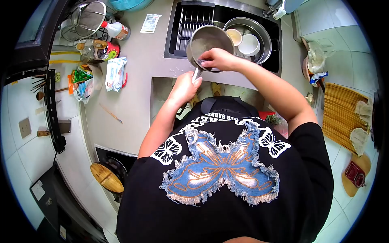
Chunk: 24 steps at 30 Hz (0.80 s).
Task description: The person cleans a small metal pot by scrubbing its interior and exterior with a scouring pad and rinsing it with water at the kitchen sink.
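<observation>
A grey metal saucepan (210, 38) is tilted over the near edge of the sink, its inside facing up. My left hand (184, 89) is closed around its handle (197, 73). At the pan's near rim, my right hand (219, 60) reaches in with bent fingers pressed together. Something small and dark shows at those fingertips, too little to name. Behind the pan, a large metal pot (265, 38) stands in the black sink (276, 60). Inside that pot are a white bowl (249, 44) and a smaller cream-coloured bowl (234, 36).
A metal drying rack (184, 24) spans the sink's left side, with the tap (279, 14) at the back right. On the left counter (135, 105) are a wipes packet (116, 73), a white sachet (151, 23), bottles (111, 50) and a spray bottle (117, 30).
</observation>
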### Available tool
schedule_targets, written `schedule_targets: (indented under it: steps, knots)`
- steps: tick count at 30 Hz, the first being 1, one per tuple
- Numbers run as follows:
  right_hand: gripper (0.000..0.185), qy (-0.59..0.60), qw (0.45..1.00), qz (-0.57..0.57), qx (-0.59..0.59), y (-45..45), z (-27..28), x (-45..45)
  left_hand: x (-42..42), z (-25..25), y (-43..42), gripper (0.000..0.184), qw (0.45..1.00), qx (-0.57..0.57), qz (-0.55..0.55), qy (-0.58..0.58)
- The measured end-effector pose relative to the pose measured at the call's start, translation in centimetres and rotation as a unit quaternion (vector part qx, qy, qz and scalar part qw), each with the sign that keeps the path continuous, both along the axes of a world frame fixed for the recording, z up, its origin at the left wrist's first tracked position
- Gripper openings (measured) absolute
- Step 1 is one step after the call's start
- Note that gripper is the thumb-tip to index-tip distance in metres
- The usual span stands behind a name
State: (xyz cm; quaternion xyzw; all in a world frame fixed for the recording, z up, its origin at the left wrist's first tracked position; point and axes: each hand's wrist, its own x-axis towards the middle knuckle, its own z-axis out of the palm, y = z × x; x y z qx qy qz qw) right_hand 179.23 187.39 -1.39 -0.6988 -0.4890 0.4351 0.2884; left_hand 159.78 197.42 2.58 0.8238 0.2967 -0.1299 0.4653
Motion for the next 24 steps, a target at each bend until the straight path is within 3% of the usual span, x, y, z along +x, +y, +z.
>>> schedule_targets:
  steps: [2, 3, 4, 6, 7, 8, 10, 11, 14, 15, 16, 18, 20, 21, 22, 23, 24]
  knots:
    - [0.033, 0.11, 0.988, 0.103, -0.016, -1.1, -0.5, 2.8, -0.4, 0.5, 0.6, 0.031, 1.0, 0.005, -0.002, -0.002]
    - [0.033, -0.001, 0.984, 0.175, -0.042, -1.6, 1.6, 4.3, -0.6, 0.3, 1.0, 0.031, 1.0, 0.011, -0.026, 0.0]
    - [0.02, -0.074, 0.976, 0.194, -0.071, -1.6, 0.7, 5.3, -0.4, 1.1, 1.0, 0.031, 0.999, 0.018, -0.05, 0.001]
    - [0.012, -0.317, 0.931, 0.168, -0.071, -0.9, 0.0, 6.2, 0.1, 2.1, 0.4, 0.03, 0.996, -0.036, -0.036, 0.069]
    - [0.007, -0.474, 0.863, 0.173, 0.017, -0.1, -1.0, 6.1, 0.5, 1.7, 0.2, 0.03, 0.993, -0.081, -0.005, 0.082]
    - [0.005, -0.559, 0.8, 0.161, 0.149, 0.0, -2.0, 6.0, 0.8, 1.6, 0.0, 0.03, 0.987, -0.127, 0.027, 0.095]
    - [0.006, -0.592, 0.765, 0.197, 0.158, -0.2, -3.1, 4.9, 1.3, 1.7, -0.4, 0.03, 0.988, -0.126, 0.026, 0.081]
    - [0.009, -0.582, 0.78, 0.198, 0.114, -0.9, -3.5, 4.0, 1.3, 1.7, -0.4, 0.03, 0.99, -0.12, 0.024, 0.074]
    - [0.014, -0.37, 0.924, 0.091, -0.009, -1.6, -5.1, 2.2, 0.8, 0.2, 0.7, 0.029, 0.992, -0.105, 0.017, 0.065]
    - [0.016, -0.265, 0.955, 0.121, -0.052, -1.3, -4.4, 1.8, 0.7, -0.3, 0.9, 0.029, 0.993, -0.098, 0.011, 0.067]
    - [0.019, -0.156, 0.972, 0.149, -0.093, -0.9, -3.6, 1.3, 1.1, 1.0, 0.1, 0.029, 0.986, -0.137, 0.041, 0.08]
    - [0.022, -0.058, 0.994, 0.083, -0.04, 0.8, -3.7, -0.6, 1.1, 0.8, -0.3, 0.029, 0.982, -0.161, 0.036, 0.091]
    - [0.016, 0.073, 0.987, -0.125, -0.064, 2.8, -2.8, -1.0, 1.3, 1.8, -1.0, 0.029, 0.984, -0.144, 0.002, 0.105]
    - [0.014, 0.225, 0.936, -0.265, -0.053, 3.7, -2.8, -0.8, 0.7, 0.9, -0.8, 0.029, 0.992, -0.095, -0.034, 0.079]
    - [0.013, 0.37, 0.842, -0.391, -0.038, 4.3, -3.2, 0.1, 0.8, 0.3, -1.1, 0.03, 0.995, -0.043, -0.066, 0.053]
    - [0.011, 0.461, 0.702, -0.542, 0.018, 5.0, -3.7, 1.0, 1.0, -0.1, -1.3, 0.03, 0.996, -0.04, -0.067, 0.053]
    - [0.008, 0.504, 0.604, -0.612, 0.081, 4.7, -3.9, 1.9, 1.5, 0.0, -1.7, 0.029, 0.997, -0.004, -0.079, 0.024]
